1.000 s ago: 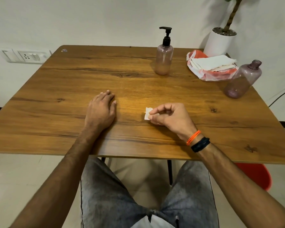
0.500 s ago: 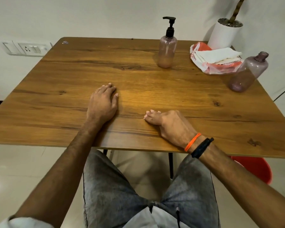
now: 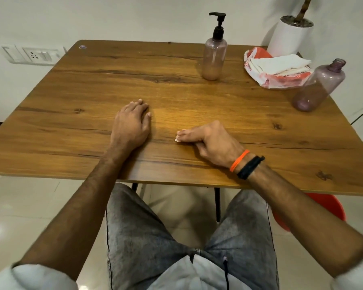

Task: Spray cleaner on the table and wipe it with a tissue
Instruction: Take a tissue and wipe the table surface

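Pressing down on a small scrap of white tissue (image 3: 177,139), the right hand (image 3: 213,143) lies on the wooden table (image 3: 92,86) just below its centre, roughly at five o'clock from the middle of the top; only a sliver of the tissue peeks out past the fingertips, so how large it is cannot be told. The index and middle fingers stretch out flat toward nine o'clock over the tissue, while the other fingers curl under the palm. Orange and black bands (image 3: 246,165) circle that wrist. Just beside it, at nine o'clock, the left hand (image 3: 131,124) rests palm down on the bare wood, fingers straight and together, holding nothing and apart from the tissue. Farther out, at about one o'clock on the table, a pump bottle (image 3: 214,57) with a black dispenser stands upright, a layer of pale liquid at its bottom. At two o'clock from centre sits an orange-and-white plastic packet (image 3: 266,80) with a stack of folded white tissues (image 3: 281,63) lying on it. Touching or just beside the packet, toward three o'clock, stands a purple-tinted bottle (image 3: 316,88) with no cap. Beyond the far right corner sits a white plant pot (image 3: 287,38), and a switch plate (image 3: 32,55) is on the wall at ten o'clock.
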Demonstrator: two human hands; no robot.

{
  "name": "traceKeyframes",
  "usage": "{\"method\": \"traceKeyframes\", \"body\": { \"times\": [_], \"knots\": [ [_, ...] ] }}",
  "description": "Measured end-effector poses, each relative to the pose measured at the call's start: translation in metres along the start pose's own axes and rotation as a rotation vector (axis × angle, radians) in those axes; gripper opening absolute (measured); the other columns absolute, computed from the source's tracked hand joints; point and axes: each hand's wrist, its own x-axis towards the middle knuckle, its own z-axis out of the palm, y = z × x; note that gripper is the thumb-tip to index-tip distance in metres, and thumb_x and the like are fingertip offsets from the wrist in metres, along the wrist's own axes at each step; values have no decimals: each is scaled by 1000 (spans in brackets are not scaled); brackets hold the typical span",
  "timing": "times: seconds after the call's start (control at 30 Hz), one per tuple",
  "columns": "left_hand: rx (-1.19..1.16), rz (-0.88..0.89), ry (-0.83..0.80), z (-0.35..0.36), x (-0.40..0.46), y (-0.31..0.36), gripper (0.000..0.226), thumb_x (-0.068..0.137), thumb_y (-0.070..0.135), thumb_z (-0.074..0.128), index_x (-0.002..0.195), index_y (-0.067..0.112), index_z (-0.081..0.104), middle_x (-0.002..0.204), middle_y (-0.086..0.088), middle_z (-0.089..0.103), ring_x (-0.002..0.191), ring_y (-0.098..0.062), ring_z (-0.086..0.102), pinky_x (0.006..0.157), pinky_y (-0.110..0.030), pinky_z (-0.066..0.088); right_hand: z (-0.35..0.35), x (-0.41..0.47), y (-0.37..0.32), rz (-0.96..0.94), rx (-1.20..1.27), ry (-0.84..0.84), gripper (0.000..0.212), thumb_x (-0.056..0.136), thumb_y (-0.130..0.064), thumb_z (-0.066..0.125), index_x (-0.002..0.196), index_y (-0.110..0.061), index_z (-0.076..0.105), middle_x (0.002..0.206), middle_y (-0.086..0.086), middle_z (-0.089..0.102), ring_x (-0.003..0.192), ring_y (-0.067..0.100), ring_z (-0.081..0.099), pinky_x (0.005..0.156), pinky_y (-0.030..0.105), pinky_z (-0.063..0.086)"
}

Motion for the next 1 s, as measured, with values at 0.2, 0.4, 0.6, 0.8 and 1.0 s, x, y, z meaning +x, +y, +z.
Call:
{"method": "traceKeyframes", "body": {
  "times": [0.2, 0.4, 0.6, 0.8, 1.0],
  "knots": [
    [-16, 5, 1, 1, 0, 0, 54, 94, 38, 37, 135, 7, 52, 146, -13, 47, 138, -29, 39, 114, -45, 28, 11, -26, -11, -182, -96, -142, 47, 77, 13, 60, 117, -10, 68, 123, 9, 66, 117, 21, 62, 103, 38, 48],
    [-9, 15, 5, -1, 2, 0, 56, 93, 39, 36, 136, 6, 52, 146, -14, 47, 137, -29, 39, 114, -42, 27, -3, -64, -20, -230, 81, -208, 47, 77, -2, 40, 110, -9, 72, 117, 8, 69, 115, 14, 63, 99, 24, 48],
    [-6, 26, 6, -2, 2, 1, 53, 95, 38, 37, 136, 7, 51, 147, -13, 46, 137, -28, 39, 114, -42, 26, -20, -28, 13, 54, -27, 138, 46, 74, 12, 56, 112, -11, 71, 117, 5, 69, 113, 11, 63, 103, 25, 46],
    [-27, 25, 2, -2, 1, 0, 53, 95, 38, 37, 136, 9, 50, 147, -13, 46, 137, -28, 39, 114, -44, 27, -11, -28, 2, 35, -181, -39, 50, 78, 11, 60, 121, -14, 67, 128, 5, 63, 122, 16, 57, 108, 29, 40],
    [-3, 22, 11, 0, 4, -1, 46, 98, 33, 42, 137, 9, 50, 148, -11, 45, 138, -26, 37, 114, -41, 24, 7, -84, -26, -161, -90, -101, 57, 67, 19, 65, 114, -12, 71, 121, 5, 67, 114, 13, 62, 100, 15, 42]
  ]
}}
